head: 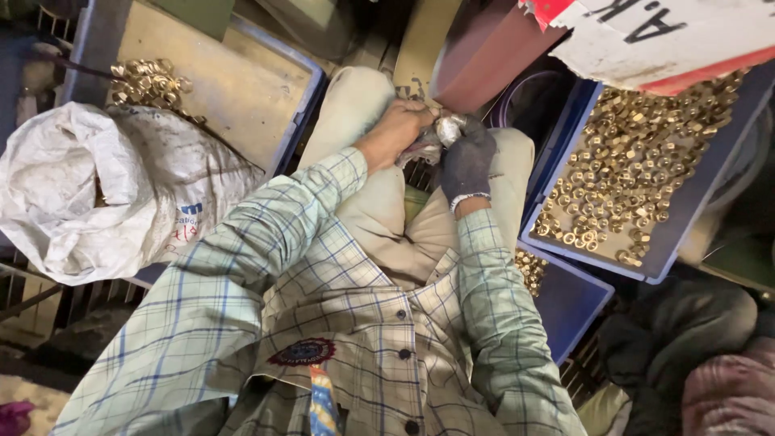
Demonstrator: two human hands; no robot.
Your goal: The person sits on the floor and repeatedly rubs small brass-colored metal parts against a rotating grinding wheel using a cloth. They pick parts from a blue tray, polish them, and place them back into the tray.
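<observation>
**A:** We look straight down on a person seated in a checked shirt, both hands meeting between the knees. The bare left hand is curled over a small silvery lump, fingers closed round it from the left.

**B:** And the right hand, in a dark glove, pinches that same piece from below, fingers drawn in tight. The piece sits right between the two hands, just under the dark reddish sloping chute (whether it touches the chute, I cannot tell).

**A:** So the step in hand, as I judge it, is working or fitting that one piece, with both hands shut on it. Any next move calls for a steady two-handed hold, since the piece is small and half hidden by the fingers.

**B:** Counts, then. One silvery piece. Two hands, one gloved, one bare.

**A:** Three blue trays: a blue tray on the right heaped with brass nuts, far too many to count; a lower blue tray with a small cluster at its edge; a tray on the left with a little heap of brass nuts in its far corner.

**B:** Plus one white sack, crumpled, lying on that left tray's near end.
</observation>
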